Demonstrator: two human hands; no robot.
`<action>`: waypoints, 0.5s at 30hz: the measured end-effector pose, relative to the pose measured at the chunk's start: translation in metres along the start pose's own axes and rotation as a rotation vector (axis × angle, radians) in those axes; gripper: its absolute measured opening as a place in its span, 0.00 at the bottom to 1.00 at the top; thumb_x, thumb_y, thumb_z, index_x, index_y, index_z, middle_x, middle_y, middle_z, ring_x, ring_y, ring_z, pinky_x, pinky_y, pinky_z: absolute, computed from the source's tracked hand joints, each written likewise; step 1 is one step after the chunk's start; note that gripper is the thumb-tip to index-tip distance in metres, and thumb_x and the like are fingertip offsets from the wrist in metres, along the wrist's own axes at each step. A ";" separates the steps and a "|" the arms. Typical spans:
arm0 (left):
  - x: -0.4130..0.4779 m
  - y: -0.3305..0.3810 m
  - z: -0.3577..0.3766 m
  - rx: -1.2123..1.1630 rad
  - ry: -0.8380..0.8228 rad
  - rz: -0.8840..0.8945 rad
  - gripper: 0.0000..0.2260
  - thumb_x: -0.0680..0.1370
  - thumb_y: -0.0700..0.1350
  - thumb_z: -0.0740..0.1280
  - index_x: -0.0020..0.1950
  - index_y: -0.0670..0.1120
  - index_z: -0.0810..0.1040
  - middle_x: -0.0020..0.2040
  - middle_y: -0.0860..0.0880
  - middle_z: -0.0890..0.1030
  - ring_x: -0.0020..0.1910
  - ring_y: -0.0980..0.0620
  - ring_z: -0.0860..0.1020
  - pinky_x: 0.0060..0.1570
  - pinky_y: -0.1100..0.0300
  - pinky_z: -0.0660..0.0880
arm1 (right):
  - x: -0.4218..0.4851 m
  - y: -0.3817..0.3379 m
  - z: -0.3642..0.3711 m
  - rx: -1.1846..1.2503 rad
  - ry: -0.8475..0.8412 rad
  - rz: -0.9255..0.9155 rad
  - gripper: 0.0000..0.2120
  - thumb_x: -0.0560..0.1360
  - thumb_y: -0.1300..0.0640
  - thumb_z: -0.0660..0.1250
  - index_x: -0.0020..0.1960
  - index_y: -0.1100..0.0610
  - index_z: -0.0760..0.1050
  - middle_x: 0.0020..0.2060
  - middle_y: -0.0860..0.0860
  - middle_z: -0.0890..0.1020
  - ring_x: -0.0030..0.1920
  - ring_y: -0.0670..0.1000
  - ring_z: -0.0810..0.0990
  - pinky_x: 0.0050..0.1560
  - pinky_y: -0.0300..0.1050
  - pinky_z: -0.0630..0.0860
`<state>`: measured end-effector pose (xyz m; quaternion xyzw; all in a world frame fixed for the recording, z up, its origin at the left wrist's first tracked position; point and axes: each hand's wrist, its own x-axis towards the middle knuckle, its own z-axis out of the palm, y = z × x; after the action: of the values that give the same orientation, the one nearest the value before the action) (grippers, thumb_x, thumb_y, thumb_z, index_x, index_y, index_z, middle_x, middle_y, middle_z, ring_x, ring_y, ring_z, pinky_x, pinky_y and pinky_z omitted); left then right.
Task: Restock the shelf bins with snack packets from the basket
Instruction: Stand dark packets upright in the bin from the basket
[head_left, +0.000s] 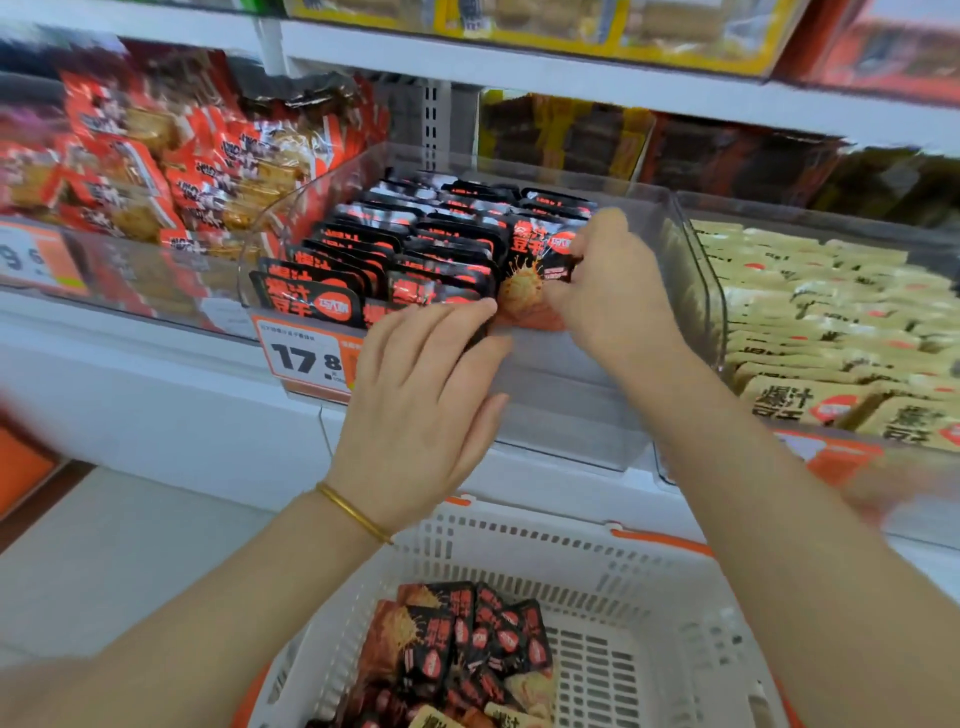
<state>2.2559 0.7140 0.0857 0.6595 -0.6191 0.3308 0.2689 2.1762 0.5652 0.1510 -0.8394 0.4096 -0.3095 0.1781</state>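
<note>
Black-and-red foil snack packet (530, 280) stands at the front right of the clear plastic shelf bin (571, 395). The right hand (613, 280) pinches the packet's upper right corner between thumb and curled fingers. Just left of it, the left hand (421, 395) lies flat, fingers straight, fingertips against the upright rows of black-and-red packets (415, 239) filling the bin's left side. The hands are close together but not touching. Below both wrists sits the white slotted plastic basket (571, 530), holding a heap of loose black-and-red packets (467, 644). Beyond the right hand, beige packets (810, 322) fill the neighbouring bin.
</note>
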 end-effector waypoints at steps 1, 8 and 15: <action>-0.009 0.006 -0.004 -0.007 -0.015 -0.009 0.14 0.78 0.44 0.59 0.57 0.40 0.78 0.64 0.41 0.75 0.61 0.39 0.72 0.60 0.45 0.66 | -0.025 -0.002 -0.011 0.095 0.013 -0.074 0.11 0.73 0.62 0.66 0.52 0.56 0.68 0.44 0.54 0.78 0.45 0.59 0.78 0.41 0.51 0.74; -0.105 0.008 0.003 0.093 -0.593 0.081 0.14 0.73 0.47 0.58 0.51 0.42 0.80 0.63 0.40 0.76 0.62 0.39 0.72 0.60 0.45 0.65 | -0.162 0.077 0.080 -0.070 -0.614 -0.003 0.05 0.76 0.59 0.64 0.46 0.53 0.68 0.41 0.50 0.76 0.44 0.54 0.77 0.44 0.47 0.74; -0.103 0.002 0.017 0.269 -1.159 -0.014 0.18 0.81 0.49 0.56 0.70 0.45 0.67 0.76 0.40 0.53 0.76 0.40 0.47 0.73 0.41 0.47 | -0.219 0.152 0.234 -0.071 -1.059 0.177 0.18 0.77 0.60 0.65 0.64 0.62 0.67 0.58 0.59 0.75 0.57 0.58 0.76 0.54 0.49 0.73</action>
<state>2.2543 0.7661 -0.0042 0.7649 -0.6133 -0.0096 -0.1966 2.1406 0.6590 -0.1893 -0.8484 0.3431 0.1866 0.3573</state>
